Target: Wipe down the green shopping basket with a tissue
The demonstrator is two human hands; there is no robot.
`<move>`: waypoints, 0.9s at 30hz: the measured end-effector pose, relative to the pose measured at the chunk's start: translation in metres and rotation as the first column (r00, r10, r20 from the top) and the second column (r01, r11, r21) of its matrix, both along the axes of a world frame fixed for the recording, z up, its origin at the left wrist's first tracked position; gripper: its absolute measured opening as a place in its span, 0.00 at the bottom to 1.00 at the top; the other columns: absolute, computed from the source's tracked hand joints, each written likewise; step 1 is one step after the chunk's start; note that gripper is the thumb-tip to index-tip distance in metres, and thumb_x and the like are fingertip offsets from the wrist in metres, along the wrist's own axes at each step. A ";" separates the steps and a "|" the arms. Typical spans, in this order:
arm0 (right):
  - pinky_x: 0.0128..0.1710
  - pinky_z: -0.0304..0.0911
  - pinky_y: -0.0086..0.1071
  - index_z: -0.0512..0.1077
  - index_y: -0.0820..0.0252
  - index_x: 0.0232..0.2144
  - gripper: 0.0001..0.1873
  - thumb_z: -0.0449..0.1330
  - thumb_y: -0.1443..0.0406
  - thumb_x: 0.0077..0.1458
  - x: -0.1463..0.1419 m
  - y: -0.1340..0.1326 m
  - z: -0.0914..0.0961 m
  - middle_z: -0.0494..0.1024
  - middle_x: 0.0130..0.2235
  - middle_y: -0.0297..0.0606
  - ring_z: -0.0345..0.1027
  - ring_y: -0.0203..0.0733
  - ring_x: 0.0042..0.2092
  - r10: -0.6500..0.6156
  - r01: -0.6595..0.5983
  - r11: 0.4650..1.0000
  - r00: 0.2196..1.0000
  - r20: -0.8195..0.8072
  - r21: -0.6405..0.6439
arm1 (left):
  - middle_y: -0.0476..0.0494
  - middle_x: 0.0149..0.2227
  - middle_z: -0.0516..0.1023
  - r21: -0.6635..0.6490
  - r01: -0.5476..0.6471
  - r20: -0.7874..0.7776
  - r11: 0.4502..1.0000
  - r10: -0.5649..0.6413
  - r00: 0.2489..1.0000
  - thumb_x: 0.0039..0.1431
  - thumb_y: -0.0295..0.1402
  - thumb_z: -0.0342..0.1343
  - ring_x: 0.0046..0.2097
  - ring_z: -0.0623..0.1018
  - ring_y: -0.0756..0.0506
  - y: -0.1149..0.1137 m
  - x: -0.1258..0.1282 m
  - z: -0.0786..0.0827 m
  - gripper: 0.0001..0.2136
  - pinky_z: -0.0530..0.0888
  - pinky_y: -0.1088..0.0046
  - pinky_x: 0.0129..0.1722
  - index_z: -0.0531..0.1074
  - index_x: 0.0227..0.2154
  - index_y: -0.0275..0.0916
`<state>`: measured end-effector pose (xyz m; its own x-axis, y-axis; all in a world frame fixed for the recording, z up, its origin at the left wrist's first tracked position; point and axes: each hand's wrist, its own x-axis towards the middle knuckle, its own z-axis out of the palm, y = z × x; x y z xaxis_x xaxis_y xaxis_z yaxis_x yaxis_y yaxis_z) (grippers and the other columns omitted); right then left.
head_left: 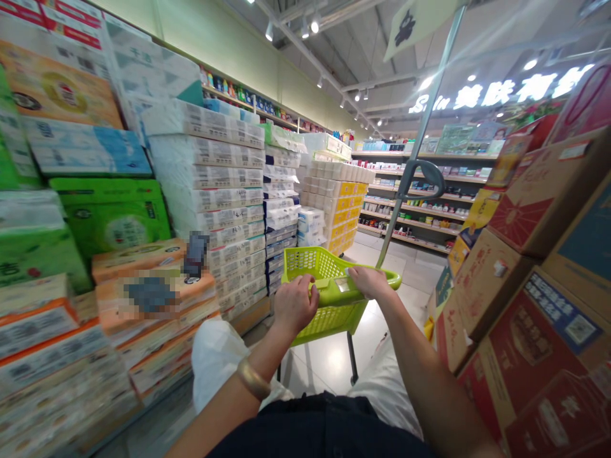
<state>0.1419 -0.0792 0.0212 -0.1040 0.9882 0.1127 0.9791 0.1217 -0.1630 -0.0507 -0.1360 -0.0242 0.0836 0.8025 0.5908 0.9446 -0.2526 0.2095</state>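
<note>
A lime-green shopping cart (321, 262) with a mesh basket stands on the tiled floor right in front of me. My left hand (293, 303) is curled around the left part of its green handle bar (334, 294); a gold bangle sits on that wrist. My right hand (367, 282) grips the right part of the same bar. The basket looks empty from what shows.
Tall stacks of packed tissue and paper rolls (210, 184) line the left side. Red and brown cardboard cartons (529, 267) are piled close on the right. A slanted metal pole (420, 146) rises past the cart. Shelves (420, 203) cross the aisle's far end.
</note>
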 end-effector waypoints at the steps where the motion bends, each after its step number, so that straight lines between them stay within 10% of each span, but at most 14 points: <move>1: 0.52 0.53 0.46 0.76 0.58 0.37 0.25 0.39 0.61 0.64 0.001 0.000 0.000 0.79 0.44 0.45 0.71 0.48 0.47 -0.007 0.007 1.000 1.000 0.001 0.006 | 0.45 0.35 0.77 0.000 0.000 -0.001 1.000 0.000 1.000 0.63 0.36 0.44 0.36 0.75 0.43 0.000 0.001 0.000 0.11 0.64 0.67 0.36 0.70 0.40 0.41; 9: 0.60 0.42 0.43 0.75 0.52 0.39 0.20 0.43 0.58 0.65 -0.039 -0.016 -0.021 0.79 0.42 0.37 0.70 0.39 0.45 0.259 -0.260 0.948 0.965 0.032 0.184 | 0.44 0.35 0.77 0.005 -0.007 -0.006 1.000 0.007 1.000 0.63 0.35 0.43 0.36 0.75 0.43 0.000 0.003 0.001 0.12 0.64 0.67 0.36 0.70 0.41 0.40; 19: 0.57 0.45 0.50 0.75 0.54 0.33 0.24 0.40 0.59 0.66 0.005 -0.014 -0.024 0.78 0.43 0.39 0.68 0.45 0.47 -0.011 0.051 0.964 0.989 -0.151 0.262 | 0.44 0.37 0.77 0.012 0.003 -0.010 1.000 -0.003 1.000 0.62 0.34 0.43 0.37 0.75 0.43 0.001 0.005 0.000 0.11 0.65 0.66 0.36 0.70 0.41 0.41; 27: 0.64 0.28 0.50 0.73 0.46 0.43 0.14 0.48 0.61 0.65 -0.048 -0.049 -0.056 0.76 0.50 0.33 0.63 0.42 0.56 0.285 -0.138 0.795 0.945 -0.163 0.590 | 0.44 0.37 0.77 0.020 -0.012 -0.020 1.000 0.012 1.000 0.62 0.35 0.43 0.37 0.75 0.43 0.002 0.004 -0.002 0.11 0.65 0.65 0.37 0.70 0.41 0.41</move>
